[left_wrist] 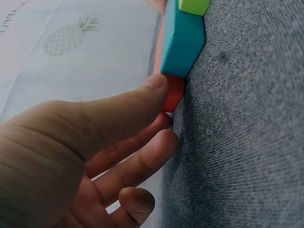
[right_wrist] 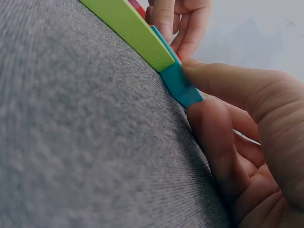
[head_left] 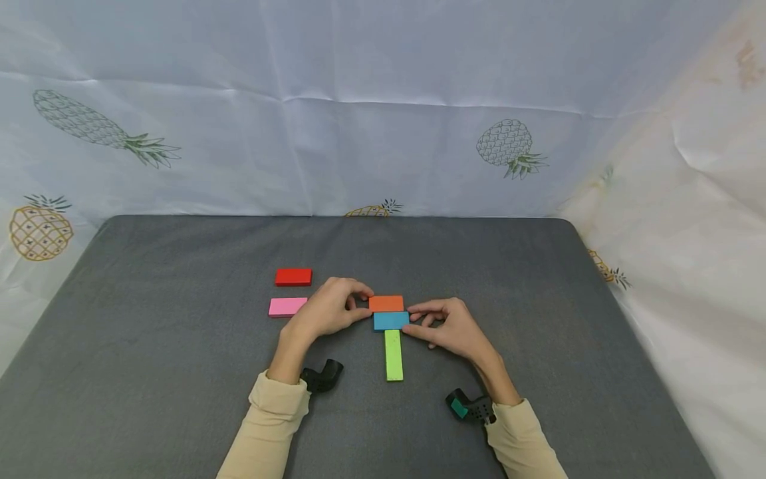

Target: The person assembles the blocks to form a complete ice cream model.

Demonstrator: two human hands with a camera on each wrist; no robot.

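Observation:
An orange block (head_left: pixel 385 303) and a blue block (head_left: pixel 391 321) lie lengthwise against each other, the blue one nearer me and shifted slightly right. A lime green block (head_left: pixel 393 356) extends toward me from the blue block's near side, forming a T. My left hand (head_left: pixel 331 307) pinches the orange block's left end, thumb in front and index finger behind. At the other side, my right hand (head_left: pixel 450 326) has its thumb and fingers around the blue block's right end. In the right wrist view, that thumb sits on the edge of the blue block (right_wrist: pixel 178 85).
A red block (head_left: pixel 293 277) lies left of my left hand, with a pink block (head_left: pixel 287 307) in front of it, partly behind the hand. Grey cloth covers the table (head_left: pixel 179 346). A pineapple-print curtain (head_left: pixel 383 153) hangs along the back edge.

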